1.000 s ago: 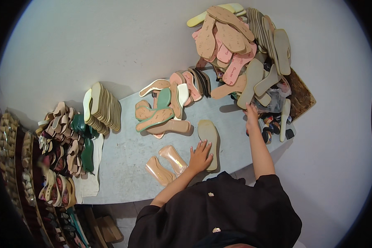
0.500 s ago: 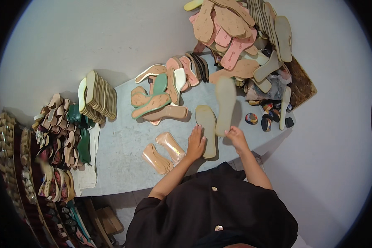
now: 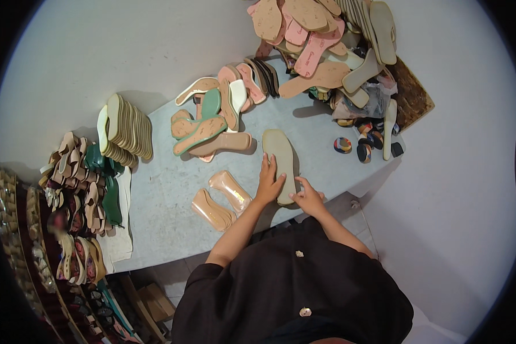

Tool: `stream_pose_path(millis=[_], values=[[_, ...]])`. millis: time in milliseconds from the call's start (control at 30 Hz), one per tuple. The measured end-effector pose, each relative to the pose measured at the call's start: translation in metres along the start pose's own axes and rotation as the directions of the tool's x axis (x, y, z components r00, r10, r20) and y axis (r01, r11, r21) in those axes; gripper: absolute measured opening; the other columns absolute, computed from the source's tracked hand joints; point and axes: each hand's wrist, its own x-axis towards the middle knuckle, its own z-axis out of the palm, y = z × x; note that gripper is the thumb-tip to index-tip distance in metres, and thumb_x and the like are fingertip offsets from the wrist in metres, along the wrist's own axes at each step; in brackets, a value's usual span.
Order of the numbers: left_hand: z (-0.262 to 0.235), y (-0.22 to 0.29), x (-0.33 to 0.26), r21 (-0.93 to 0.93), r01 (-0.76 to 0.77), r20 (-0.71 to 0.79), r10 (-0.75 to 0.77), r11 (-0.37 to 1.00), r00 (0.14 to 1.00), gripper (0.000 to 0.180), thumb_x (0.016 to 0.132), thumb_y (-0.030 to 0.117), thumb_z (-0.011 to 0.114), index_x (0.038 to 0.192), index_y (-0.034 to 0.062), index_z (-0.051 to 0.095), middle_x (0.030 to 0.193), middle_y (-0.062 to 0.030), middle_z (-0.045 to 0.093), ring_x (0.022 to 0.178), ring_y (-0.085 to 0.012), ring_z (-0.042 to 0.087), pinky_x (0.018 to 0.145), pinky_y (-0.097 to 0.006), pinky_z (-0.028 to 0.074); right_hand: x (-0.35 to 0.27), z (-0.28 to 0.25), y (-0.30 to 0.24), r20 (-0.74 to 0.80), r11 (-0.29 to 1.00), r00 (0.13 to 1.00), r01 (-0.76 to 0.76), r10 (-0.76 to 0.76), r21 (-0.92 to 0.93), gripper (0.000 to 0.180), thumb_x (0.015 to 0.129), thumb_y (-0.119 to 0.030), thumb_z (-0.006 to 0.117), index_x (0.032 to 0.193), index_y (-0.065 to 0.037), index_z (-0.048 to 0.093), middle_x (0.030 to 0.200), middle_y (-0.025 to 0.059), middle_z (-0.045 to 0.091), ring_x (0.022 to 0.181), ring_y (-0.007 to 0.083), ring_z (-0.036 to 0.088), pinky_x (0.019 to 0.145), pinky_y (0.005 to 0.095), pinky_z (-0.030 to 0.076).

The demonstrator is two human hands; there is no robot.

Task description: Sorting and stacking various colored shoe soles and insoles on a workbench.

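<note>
A pale beige-grey shoe sole (image 3: 280,150) lies lengthwise on the table in front of me, its narrow heel end nearest my body. Along its left edge rests my left hand (image 3: 269,182), fingers stretched out and thumb over the sole. My right hand (image 3: 308,199) holds the right side of the heel end between thumb and index finger. A single top face shows, and whatever lies beneath it is hidden. Left of my left hand are two light tan, shiny insole pieces, one (image 3: 231,190) beside a small layered stack (image 3: 211,211).
Tan, green and white-edged insoles (image 3: 203,135) lie farther back on the grey table (image 3: 166,215). A row of stacked soles (image 3: 129,129) stands at left, near piled shoe uppers (image 3: 77,166). Back right, a large heap of insoles (image 3: 321,46) sits by a wooden board (image 3: 413,94).
My right hand has brought the raised sole down and left onto the other, so one outline shows. The view has shifted slightly.
</note>
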Motion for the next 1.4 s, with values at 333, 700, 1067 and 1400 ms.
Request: stream_pose_path(millis=[333,700,1067,1400], values=[[-0.004,0.01,-0.002,0.247,0.061,0.081,-0.083,0.967,0.993,0.058,0.09,0.029,0.042,0.141,0.0077,0.023,0.146,-0.0246,0.01,0.133,-0.0441,0.011,0.102,-0.06,0.012,-0.003,-0.001,-0.019,-0.08,0.894,0.977,0.147,-0.199,-0.423,0.055,0.083,-0.035,0.054,0.132,-0.015,0.037,0.109,0.0108,0.06,0.102,0.0242,0.054,0.087,0.0524,0.026],[-0.036,0.041,0.019,0.525,-0.093,0.203,-0.017,0.846,0.979,0.05,0.083,0.032,0.052,0.128,0.012,0.045,0.133,-0.0102,0.042,0.123,-0.0267,0.039,0.092,-0.056,0.031,0.042,-0.046,-0.01,-0.13,0.933,0.953,0.231,-0.274,-0.277,0.038,0.081,-0.025,0.057,0.118,-0.016,0.052,0.12,0.0045,0.053,0.113,0.0232,0.047,0.094,0.0514,0.029],[-0.046,0.062,0.042,0.636,-0.054,0.317,-0.196,0.77,0.928,0.047,0.075,0.037,0.061,0.118,0.0165,0.056,0.123,-0.0054,0.05,0.114,-0.0221,0.047,0.089,-0.054,0.034,0.152,-0.195,-0.029,-0.203,0.441,0.964,0.109,0.173,0.891,0.053,0.081,-0.038,0.061,0.123,-0.01,0.044,0.113,0.0072,0.058,0.101,0.0186,0.051,0.095,0.0409,0.028],[-0.04,0.057,0.038,0.623,-0.011,0.328,-0.248,0.782,0.912,0.051,0.078,0.043,0.058,0.124,0.0219,0.051,0.132,-0.0053,0.045,0.122,-0.0252,0.042,0.094,-0.057,0.03,0.186,-0.196,-0.046,-0.152,0.202,0.983,0.129,0.1,0.971,0.025,0.087,-0.035,0.056,0.106,-0.019,0.051,0.098,-0.0032,0.06,0.087,0.012,0.053,0.082,0.0341,0.033]])
